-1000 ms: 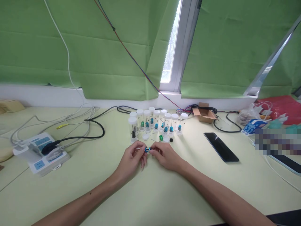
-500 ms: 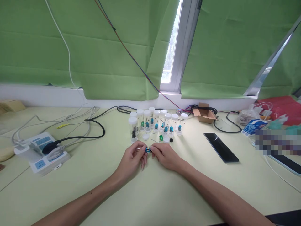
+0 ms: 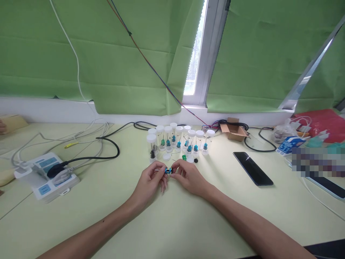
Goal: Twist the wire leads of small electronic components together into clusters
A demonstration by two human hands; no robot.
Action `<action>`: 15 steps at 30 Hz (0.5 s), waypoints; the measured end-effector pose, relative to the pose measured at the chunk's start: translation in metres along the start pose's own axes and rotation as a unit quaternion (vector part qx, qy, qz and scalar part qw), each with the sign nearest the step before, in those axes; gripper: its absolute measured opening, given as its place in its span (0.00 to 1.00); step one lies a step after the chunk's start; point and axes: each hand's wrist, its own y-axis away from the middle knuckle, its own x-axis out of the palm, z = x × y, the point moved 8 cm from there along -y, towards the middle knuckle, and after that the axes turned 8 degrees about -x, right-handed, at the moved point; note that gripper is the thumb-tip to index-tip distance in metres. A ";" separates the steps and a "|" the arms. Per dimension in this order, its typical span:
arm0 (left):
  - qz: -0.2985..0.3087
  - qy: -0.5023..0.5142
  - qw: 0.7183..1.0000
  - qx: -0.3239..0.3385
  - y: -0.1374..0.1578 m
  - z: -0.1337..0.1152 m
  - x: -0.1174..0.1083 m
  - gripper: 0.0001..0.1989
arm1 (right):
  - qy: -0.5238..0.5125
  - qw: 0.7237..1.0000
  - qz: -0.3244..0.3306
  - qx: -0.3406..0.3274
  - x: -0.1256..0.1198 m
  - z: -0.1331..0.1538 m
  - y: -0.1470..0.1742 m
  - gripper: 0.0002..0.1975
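Note:
Low over the table, my left hand (image 3: 153,180) pinches a small blue-and-black part (image 3: 168,171) with a thin metal rod running back between the fingers. Thumb and index finger of my right hand (image 3: 190,178) close around the part's black right end. Just beyond my hands lie a green piece (image 3: 184,157), a round black piece (image 3: 196,160) and a white cap (image 3: 166,157). Behind them stand several clear tubes with white caps (image 3: 199,133); most hold a blue piece on a rod, and others hold green or black ones.
A black phone (image 3: 252,168) lies to the right, near a blue-and-white packet (image 3: 289,144). An open cardboard box (image 3: 234,132) stands at the back. On the left is a power strip (image 3: 47,176) with cables. Someone's fingers (image 3: 2,127) show beside a yellowish box (image 3: 14,123).
My right thumb and index finger have shifted on the part's end, showing more of it. Fingers have come into view at the far left edge. The tubes stay put.

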 end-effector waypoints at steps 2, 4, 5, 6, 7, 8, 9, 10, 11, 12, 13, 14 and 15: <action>0.000 0.000 1.000 0.001 0.000 0.000 0.000 0.12 | 0.001 1.000 -0.002 -0.007 -0.001 0.002 -0.001 0.04; 0.002 -0.001 1.000 0.000 0.000 -0.001 0.001 0.13 | 0.005 1.000 -0.002 -0.011 -0.001 0.004 -0.001 0.03; 0.003 -0.002 1.000 0.001 0.001 -0.002 0.002 0.13 | 0.009 1.000 -0.001 -0.011 -0.001 0.004 -0.001 0.03; 0.004 -0.002 1.000 0.001 0.001 -0.002 0.002 0.13 | 0.015 1.000 0.001 -0.010 -0.002 0.005 -0.001 0.03; 0.004 -0.002 1.000 0.001 0.001 -0.003 0.002 0.13 | 0.022 1.000 0.003 -0.008 -0.002 0.005 -0.001 0.03; 0.005 -0.002 1.000 0.001 0.001 -0.003 0.002 0.13 | 0.029 1.000 0.005 -0.006 -0.002 0.005 -0.001 0.04; 0.006 -0.002 1.000 0.001 0.002 -0.003 0.003 0.13 | 0.034 0.999 0.006 -0.004 -0.002 0.005 -0.001 0.04; 0.007 -0.003 1.000 0.001 0.002 -0.003 0.003 0.14 | 0.039 0.999 0.007 -0.004 -0.002 0.005 -0.001 0.04; 0.007 -0.004 1.000 0.002 0.002 -0.003 0.003 0.14 | 0.042 0.999 0.008 -0.003 -0.002 0.005 -0.001 0.05; 0.008 -0.006 1.000 0.003 0.002 -0.003 0.003 0.14 | 0.045 0.999 0.009 -0.003 -0.001 0.005 -0.001 0.06; 0.009 -0.008 1.000 0.005 0.003 -0.004 0.003 0.14 | 0.046 0.999 0.010 -0.004 -0.001 0.005 -0.001 0.07; 0.010 -0.010 1.000 0.007 0.003 -0.005 0.004 0.14 | 0.046 0.999 0.012 -0.005 -0.001 0.006 -0.001 0.08; 0.011 -0.012 1.000 0.008 0.003 -0.005 0.004 0.14 | 0.046 0.999 0.015 -0.005 -0.001 0.006 -0.001 0.09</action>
